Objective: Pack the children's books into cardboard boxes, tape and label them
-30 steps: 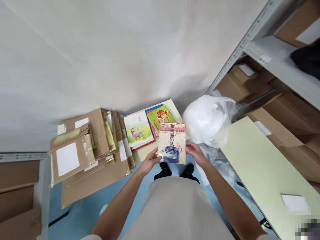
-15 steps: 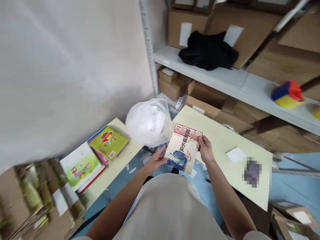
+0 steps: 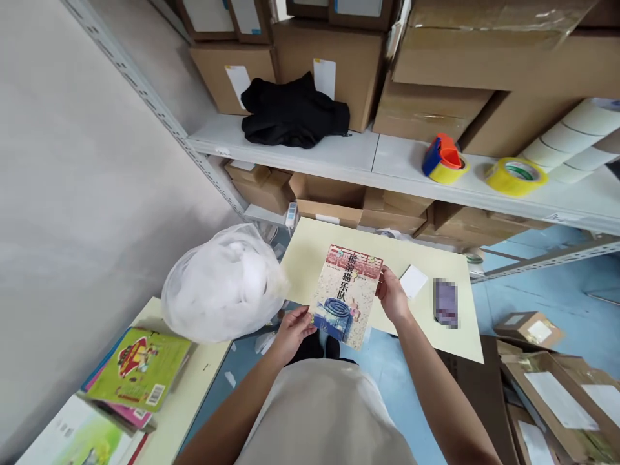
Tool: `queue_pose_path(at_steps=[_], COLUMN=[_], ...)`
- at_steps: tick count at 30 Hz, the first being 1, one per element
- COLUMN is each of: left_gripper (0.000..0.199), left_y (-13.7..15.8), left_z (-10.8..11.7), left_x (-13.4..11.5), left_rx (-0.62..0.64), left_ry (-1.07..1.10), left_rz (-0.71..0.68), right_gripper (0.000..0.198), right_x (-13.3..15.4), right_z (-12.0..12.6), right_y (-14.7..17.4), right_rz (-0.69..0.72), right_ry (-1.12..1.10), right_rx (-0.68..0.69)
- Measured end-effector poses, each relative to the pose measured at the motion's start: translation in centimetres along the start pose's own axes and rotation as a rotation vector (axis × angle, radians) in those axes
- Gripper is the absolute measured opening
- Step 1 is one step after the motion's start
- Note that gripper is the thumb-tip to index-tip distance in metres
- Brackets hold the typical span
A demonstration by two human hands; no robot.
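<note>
A thin book with a red band and dark Chinese characters on its cover is held in front of my body, cover up and slightly tilted. My left hand pinches its lower left edge. On the upper right edge, my right hand is closed round the book. Beyond it lies the pale yellow table, with a small white pad and a pixelated dark object to the right of my right hand.
A white plastic bag bulges left of the table. Several books lie on another tabletop at lower left. The shelf ahead carries a black garment, a tape dispenser and yellow tape. Cardboard boxes stand at lower right.
My view has turned to the right, so the shelf and bag appear further left. My left hand has closed on the book's lower left edge; its fingers were spread there before.
</note>
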State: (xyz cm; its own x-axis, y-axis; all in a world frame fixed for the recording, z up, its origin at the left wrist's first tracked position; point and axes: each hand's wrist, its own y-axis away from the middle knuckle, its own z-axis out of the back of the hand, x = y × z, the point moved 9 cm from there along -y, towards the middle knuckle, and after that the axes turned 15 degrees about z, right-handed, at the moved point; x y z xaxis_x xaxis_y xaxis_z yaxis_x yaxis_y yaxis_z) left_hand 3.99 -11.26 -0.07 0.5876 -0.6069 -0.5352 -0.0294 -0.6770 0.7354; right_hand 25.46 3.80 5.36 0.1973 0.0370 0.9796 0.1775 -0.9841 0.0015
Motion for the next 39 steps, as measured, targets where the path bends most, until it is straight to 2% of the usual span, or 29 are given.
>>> queue_pose_path(at_steps=[5,7,10,12,14,19,24,26,29,31,35,39], left_gripper=[0.04,0.036,0.032,0.032,0.034,0.054,0.075,0.072,0.062,0.056,0.053,0.045], left_y=[-2.4,-3.3,-4.2,-4.4,-4.5,-3.9,-2.5,-2.5,-3.1,-3.4,-3.7,-4.1], left_z=[-1.5,-2.3,-3.6,-4.8,-6.0,-8.7,-9.7,-9.2,-7.6,-7.1,-7.5,-7.7], left_x=[-0.5,-0.9,-1.8,-2.5,-3.1,-5.1,-6.7,-6.9,-7.2,-7.1,-6.9,-6.0], left_rx=[0.135,0.209,0.332,0.419,0.484,0.573,0.688,0.617,0.335,0.206,0.151,0.139], left_ry=[0.063,0.052,0.01,-0.046,-0.117,-0.239,-0.247,-0.329,-0.441,-0.456,-0.449,-0.398], left_rz=[0.129,0.178,0.242,0.28,0.3,0.255,0.131,0.048,-0.067,-0.09,-0.106,-0.047], right_gripper=[0.043,0.052,0.075,0.088,0.09,0.069,0.04,0.036,0.037,0.037,0.041,0.04], right_x=[1.4,2.8,4.0,3.8,3.1,2.9,4.0,4.5,5.2,5.7,6.6,7.1], right_z=[0.0,-0.2,-1.1,-1.9,-2.6,-2.2,-0.2,0.9,2.1,2.6,3.4,5.7], right_y=[-0.8,-1.3,-2.4,-3.2,-3.9,-5.4,-6.5,-7.0,-7.3,-7.2,-6.8,-6.3], right_rz=[0.048,0.101,0.121,0.089,0.054,0.106,0.149,0.17,0.202,0.193,0.114,0.113], right_ry=[0.004,-0.015,-0.093,-0.14,-0.155,-0.116,-0.065,-0.037,-0.058,-0.076,-0.058,-0.021], right_rx=[-0.017,-0.02,0.023,0.059,0.064,-0.084,-0.173,-0.229,-0.284,-0.268,-0.159,-0.208])
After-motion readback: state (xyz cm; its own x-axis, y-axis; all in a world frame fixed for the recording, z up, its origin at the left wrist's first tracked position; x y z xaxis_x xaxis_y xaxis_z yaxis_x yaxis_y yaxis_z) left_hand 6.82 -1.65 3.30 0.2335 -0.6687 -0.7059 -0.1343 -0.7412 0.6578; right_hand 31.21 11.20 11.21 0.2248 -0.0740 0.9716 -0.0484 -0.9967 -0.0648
